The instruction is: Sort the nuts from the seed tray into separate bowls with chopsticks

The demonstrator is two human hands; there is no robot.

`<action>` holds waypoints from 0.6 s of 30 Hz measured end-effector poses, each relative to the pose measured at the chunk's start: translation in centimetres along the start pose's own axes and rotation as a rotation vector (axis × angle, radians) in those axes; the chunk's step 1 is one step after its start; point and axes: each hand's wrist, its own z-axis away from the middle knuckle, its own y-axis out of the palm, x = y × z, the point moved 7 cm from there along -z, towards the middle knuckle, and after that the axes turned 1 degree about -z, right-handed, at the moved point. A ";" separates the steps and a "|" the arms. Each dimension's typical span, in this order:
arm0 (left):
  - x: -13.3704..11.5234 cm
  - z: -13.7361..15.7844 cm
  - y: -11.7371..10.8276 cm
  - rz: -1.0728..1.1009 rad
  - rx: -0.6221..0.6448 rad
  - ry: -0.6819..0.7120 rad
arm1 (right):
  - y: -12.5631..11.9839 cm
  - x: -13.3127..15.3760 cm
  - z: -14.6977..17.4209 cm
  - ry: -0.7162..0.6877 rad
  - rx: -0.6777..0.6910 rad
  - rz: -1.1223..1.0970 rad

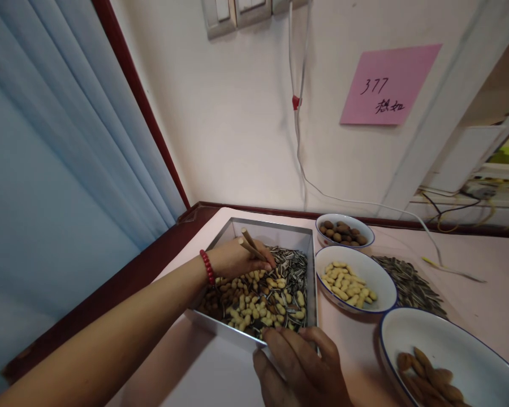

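My left hand (244, 257), with a red bead bracelet (207, 267) at the wrist, is closed around a pair of wooden chopsticks (249, 243). Their upper ends stick up; their tips are hidden low over the mix. Below it is a grey-rimmed box (313, 271) holding mixed peanuts (254, 305), striped sunflower seeds (294, 264) and some brown nuts. At the box's near right corner, my right hand (299, 364) has its bent fingers over the rim, gripping it. Beside the box stands a white bowl (384, 271) of peanuts (346, 284).
Behind is a bowl (365, 226) of round brown nuts (343, 233). Nearer right, a larger bowl (462, 333) holds long brown nuts (428, 376). A sunflower seed pile (409, 285) lies between. A white cable (356, 200) runs down the wall; a blue curtain (68, 124) hangs left.
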 end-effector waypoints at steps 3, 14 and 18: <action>0.6 -0.1 0.3 0.029 -0.002 -0.005 | -0.1 0.1 0.0 -0.012 0.004 -0.010; 0.7 -0.1 0.4 0.065 -0.005 -0.081 | 0.1 0.0 0.1 -0.027 0.038 -0.019; 0.6 0.0 0.1 0.049 -0.034 -0.110 | 0.1 0.0 0.1 -0.032 0.037 -0.022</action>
